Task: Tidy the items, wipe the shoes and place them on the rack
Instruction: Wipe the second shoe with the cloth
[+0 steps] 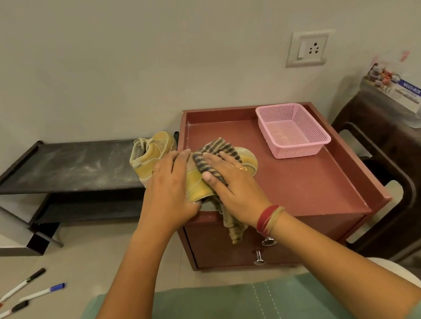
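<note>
Left hand (174, 183) gripped tan suede shoe (196, 188) | right hand (230, 185) flat on striped cloth (215, 148) | I feared shoe sliding off red counter (304, 178)

Forearms bare. A thin gold ring (156, 170) on the left hand (171, 184), a second ring (242, 168) on the right hand (231, 187). Red bangles (266, 217) and a tan thread (276, 219) circle the right wrist. At six o'clock, green clothing (213, 307) with white stitching.

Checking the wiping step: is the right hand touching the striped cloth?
Touching. The head view shows the right hand lying flat on the striped cloth, pressing it onto the tan shoe.
</note>
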The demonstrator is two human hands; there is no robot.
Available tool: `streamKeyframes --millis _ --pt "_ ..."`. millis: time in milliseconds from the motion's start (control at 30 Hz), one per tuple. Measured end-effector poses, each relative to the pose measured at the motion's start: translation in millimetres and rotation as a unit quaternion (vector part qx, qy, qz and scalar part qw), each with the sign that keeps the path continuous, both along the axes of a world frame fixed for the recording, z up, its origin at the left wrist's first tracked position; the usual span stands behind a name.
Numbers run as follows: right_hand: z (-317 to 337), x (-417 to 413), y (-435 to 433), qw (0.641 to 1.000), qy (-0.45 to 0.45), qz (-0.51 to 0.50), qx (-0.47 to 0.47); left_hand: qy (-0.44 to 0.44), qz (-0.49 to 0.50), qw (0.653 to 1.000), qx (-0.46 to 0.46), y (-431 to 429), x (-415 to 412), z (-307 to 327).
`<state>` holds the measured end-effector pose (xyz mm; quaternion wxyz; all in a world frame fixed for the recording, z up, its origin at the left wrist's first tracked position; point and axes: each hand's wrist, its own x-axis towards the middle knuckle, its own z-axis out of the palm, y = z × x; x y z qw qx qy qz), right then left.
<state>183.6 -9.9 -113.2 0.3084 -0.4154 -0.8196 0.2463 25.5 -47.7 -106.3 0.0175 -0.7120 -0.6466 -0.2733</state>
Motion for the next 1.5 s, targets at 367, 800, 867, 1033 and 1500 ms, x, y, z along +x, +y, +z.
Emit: streamKeyframes --millis 367,800,867,1033,1500 --pt "-6.3 28.3 42.5 0.995 -0.038 -0.069 -0.065 0.037 0.010 0.998 -0.058 -2.2 -13.0 -1.2" --pt "-13.2 4.3 27.4 0.984 -0.147 -0.090 0.056 0.086 0.022 0.991 -0.104 4.2 -1.4 -5.9" --pt "-15.4 -2.5 15.1 0.990 -0.120 -0.019 0.066 0.086 0.019 0.991 -0.097 3.6 -0.5 -6.7" --pt "-18.7 4.0 29.4 0.990 -0.091 -0.104 0.018 0.101 0.023 0.990 -0.099 3.2 -0.2 -5.2" --pt "-14.1 24.5 36.9 0.991 -0.080 -0.089 -0.067 0.108 0.022 0.989 -0.094 4.2 3.2 -6.3"
